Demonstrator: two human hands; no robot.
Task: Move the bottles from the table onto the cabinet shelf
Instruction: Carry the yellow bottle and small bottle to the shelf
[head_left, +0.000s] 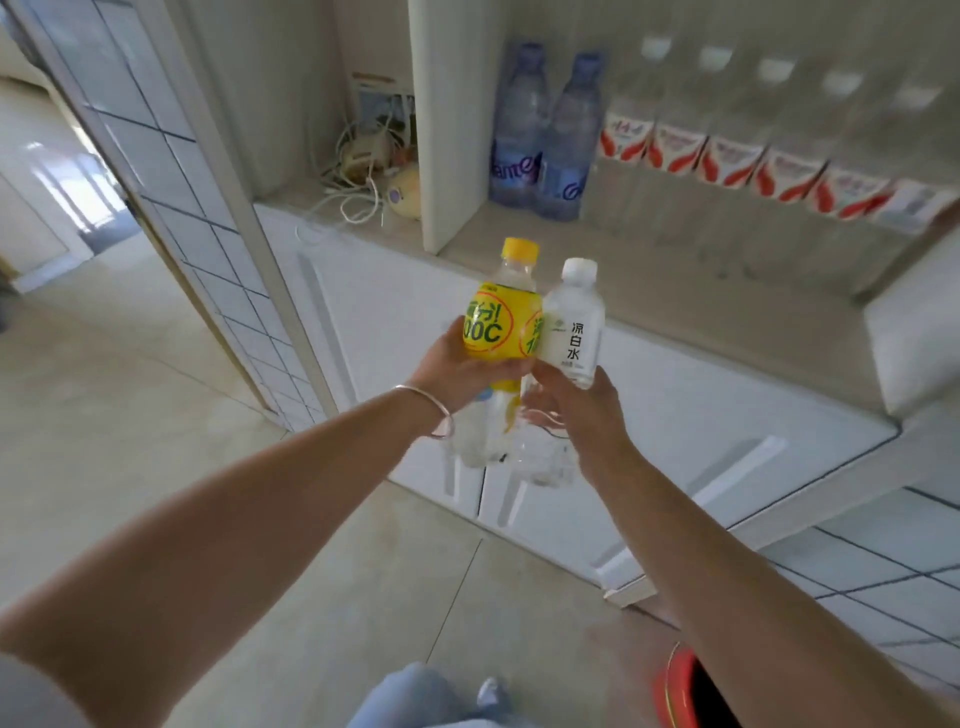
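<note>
My left hand (457, 371) grips a yellow-labelled bottle (503, 322) with a yellow cap, held upright. My right hand (576, 410) holds a clear white-capped water bottle (574, 325) right beside it, the two bottles touching. Both are in the air in front of the cabinet shelf (649, 280), below its level. On the shelf stand two blue-tinted bottles (540, 140) at the left and a row of several clear bottles with red-and-white labels (737, 156) running to the right along the back.
A white divider panel (452, 124) separates the shelf from a compartment holding tangled cables (358, 171). White cabinet doors (675, 415) lie below the shelf. A tiled door frame (171, 171) stands at the left. A red object (680, 686) sits by my feet.
</note>
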